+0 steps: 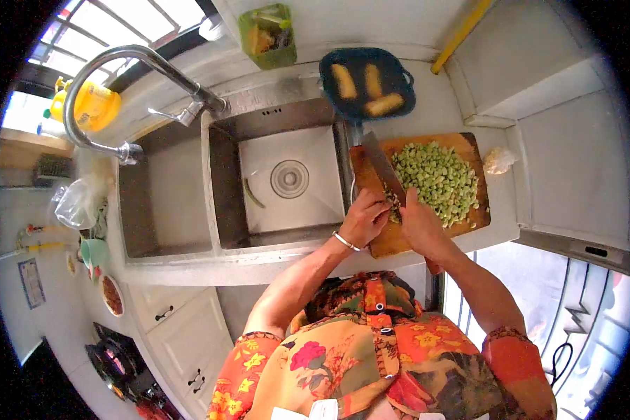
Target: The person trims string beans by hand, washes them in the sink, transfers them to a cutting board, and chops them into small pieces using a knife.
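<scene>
A kitchen knife [383, 166] is held in my right hand [421, 222], its broad blade angled up and left across the wooden cutting board [392, 246]. My left hand [366, 218] rests at the board's left edge with its fingers curled together beside the blade; whatever they hold is hidden. Small cut pieces [393, 204] lie between the two hands, too small to name. To the right of the blade, a large heap of chopped green vegetable [437, 180] covers much of the board.
Behind the board stands a dark blue basket [336, 110] with three yellowish-brown long pieces. Left of it is a double steel sink [276, 143] with a curved faucet [141, 52]. A small plastic bag [498, 160] sits right of the board. A green container [281, 56] stands at the back.
</scene>
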`<control>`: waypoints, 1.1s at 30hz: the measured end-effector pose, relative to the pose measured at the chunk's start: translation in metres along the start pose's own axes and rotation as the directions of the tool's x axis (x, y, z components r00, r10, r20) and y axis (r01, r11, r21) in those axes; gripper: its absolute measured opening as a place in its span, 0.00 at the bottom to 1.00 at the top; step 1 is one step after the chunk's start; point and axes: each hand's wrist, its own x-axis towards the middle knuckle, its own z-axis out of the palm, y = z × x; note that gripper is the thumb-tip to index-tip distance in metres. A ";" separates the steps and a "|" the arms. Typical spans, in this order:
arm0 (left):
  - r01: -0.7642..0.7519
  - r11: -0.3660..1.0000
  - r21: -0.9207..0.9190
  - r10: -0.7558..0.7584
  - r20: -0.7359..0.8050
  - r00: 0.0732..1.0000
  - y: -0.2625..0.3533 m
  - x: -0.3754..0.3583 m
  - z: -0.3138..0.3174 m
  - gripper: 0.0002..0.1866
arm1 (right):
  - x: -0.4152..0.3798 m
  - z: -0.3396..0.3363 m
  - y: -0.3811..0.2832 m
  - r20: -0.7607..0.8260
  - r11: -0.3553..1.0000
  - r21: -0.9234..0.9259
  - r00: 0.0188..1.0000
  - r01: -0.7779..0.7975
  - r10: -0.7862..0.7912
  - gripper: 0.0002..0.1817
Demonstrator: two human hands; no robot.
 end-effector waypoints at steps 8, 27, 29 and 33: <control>-0.033 0.999 0.014 0.032 0.047 0.998 0.001 -0.004 0.014 0.15 | -0.030 -0.026 -0.003 -0.066 0.996 0.055 0.995 -0.071 0.075 0.20; 0.011 0.998 -0.065 -0.004 0.096 0.995 -0.004 -0.014 0.005 0.09 | 0.000 0.002 0.003 0.032 0.996 -0.084 0.999 0.033 -0.031 0.19; 0.018 0.999 -0.050 -0.011 0.130 0.991 -0.003 -0.012 0.008 0.09 | 0.003 0.004 0.004 -0.017 0.996 -0.075 0.999 0.039 -0.040 0.20; -0.058 0.998 -0.036 0.060 0.061 0.996 -0.006 -0.016 0.013 0.09 | -0.006 0.006 0.012 -0.138 0.999 -0.025 0.989 0.043 -0.046 0.21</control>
